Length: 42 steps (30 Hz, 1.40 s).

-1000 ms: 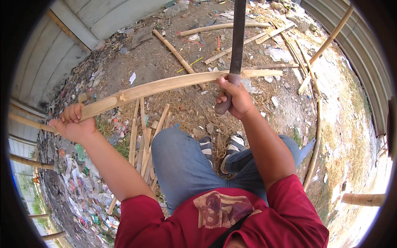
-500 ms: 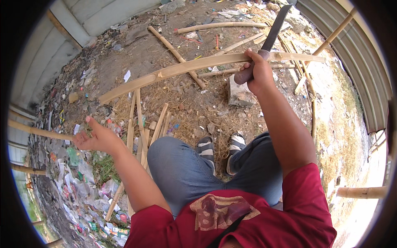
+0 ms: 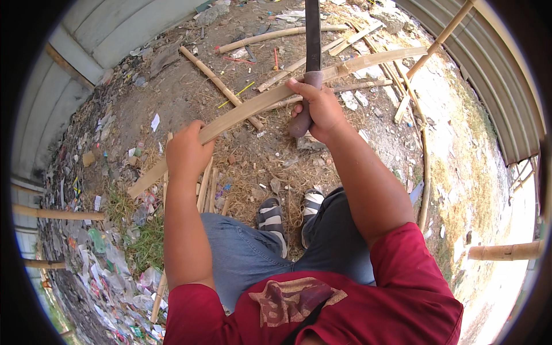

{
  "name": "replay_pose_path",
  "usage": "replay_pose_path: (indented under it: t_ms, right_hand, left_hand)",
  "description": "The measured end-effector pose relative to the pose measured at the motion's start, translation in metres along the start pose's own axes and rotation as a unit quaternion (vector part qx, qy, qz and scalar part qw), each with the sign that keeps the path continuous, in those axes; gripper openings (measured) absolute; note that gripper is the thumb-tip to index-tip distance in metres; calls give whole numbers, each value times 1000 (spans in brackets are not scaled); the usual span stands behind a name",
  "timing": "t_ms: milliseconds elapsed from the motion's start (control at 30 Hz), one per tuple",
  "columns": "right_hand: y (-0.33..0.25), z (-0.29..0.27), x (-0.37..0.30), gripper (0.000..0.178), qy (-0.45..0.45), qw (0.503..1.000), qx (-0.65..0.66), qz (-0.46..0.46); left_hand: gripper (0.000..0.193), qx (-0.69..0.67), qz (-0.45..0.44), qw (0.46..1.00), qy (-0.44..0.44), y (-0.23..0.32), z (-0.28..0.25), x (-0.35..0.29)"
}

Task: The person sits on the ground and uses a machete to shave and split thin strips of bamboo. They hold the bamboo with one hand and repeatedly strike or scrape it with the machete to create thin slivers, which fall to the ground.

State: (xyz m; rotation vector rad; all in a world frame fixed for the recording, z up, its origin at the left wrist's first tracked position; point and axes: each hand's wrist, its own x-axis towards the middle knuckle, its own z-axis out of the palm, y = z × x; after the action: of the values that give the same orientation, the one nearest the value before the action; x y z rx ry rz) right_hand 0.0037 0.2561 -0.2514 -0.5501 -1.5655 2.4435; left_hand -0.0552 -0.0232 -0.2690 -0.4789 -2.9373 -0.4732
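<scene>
A long split bamboo strip [image 3: 247, 111] slants across in front of me, its left end low and its right end high. My left hand [image 3: 188, 150] is closed around the strip toward its left end. My right hand [image 3: 323, 112] grips a machete [image 3: 313, 40] by its thick brown handle, the dark blade pointing away from me. The thumb of that hand also presses on the strip, and the handle crosses it there. Most of the right fingers are hidden behind the handle.
Bamboo poles [image 3: 221, 86] and split pieces lie on the littered dirt ahead. A stone block [image 3: 310, 143] sits beyond my sandals [image 3: 271, 221], mostly covered. More strips [image 3: 205, 187] lie by my left knee. Corrugated sheeting [image 3: 483, 75] stands at right, a pale wall [image 3: 123, 34] at left.
My left hand, open and off the strip before, has taken hold of it. The right hand has moved left with the machete, whose blade now points straight ahead. The strip tilts more steeply.
</scene>
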Motion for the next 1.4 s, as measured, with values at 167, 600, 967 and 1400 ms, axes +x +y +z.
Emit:
replay_pose_path:
  t_ms: [167, 600, 967, 1400]
  right_hand:
    - [-9, -40, 2, 33, -27, 980, -197, 0]
    - [20, -98, -5, 26, -41, 699, -682, -213]
    - [22, -111, 15, 42, 43, 763, -621, -177]
    - [5, -121, 36, 40, 113, 762, -627, -112]
  left_hand:
    - [30, -9, 0, 1000, 19, -4, 10, -4]
    - [45, -73, -19, 995, -66, 35, 36, 22]
    - [48, -91, -42, 986, -131, 46, 42, 22]
    - [49, -68, -59, 979, -184, -5, 26, 11]
